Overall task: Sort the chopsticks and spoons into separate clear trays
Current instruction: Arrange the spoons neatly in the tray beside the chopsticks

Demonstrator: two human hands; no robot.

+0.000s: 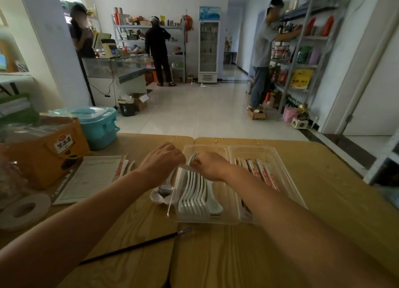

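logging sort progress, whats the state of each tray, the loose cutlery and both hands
left clear tray: holds a row of white spoons
right clear tray: holds wrapped chopsticks
spoons on table: unsorted
black chopstick: loose on table
left hand: closed
right hand: pinching a spoon handle

White spoons (pixel 195 192), clear trays (pixel 232 149), wood-grain table (pixel 216 255).

The yellowish wood-grain worktop (pixel 302 179) looks smooth with a dull sheen. Two clear plastic trays (pixel 254 151) are glossy and see-through; the left one holds white glazed ceramic-looking spoons (pixel 194 197), the right paper-wrapped chopsticks (pixel 259 169). A shiny metal spoon (pixel 165 188) lies beside them.
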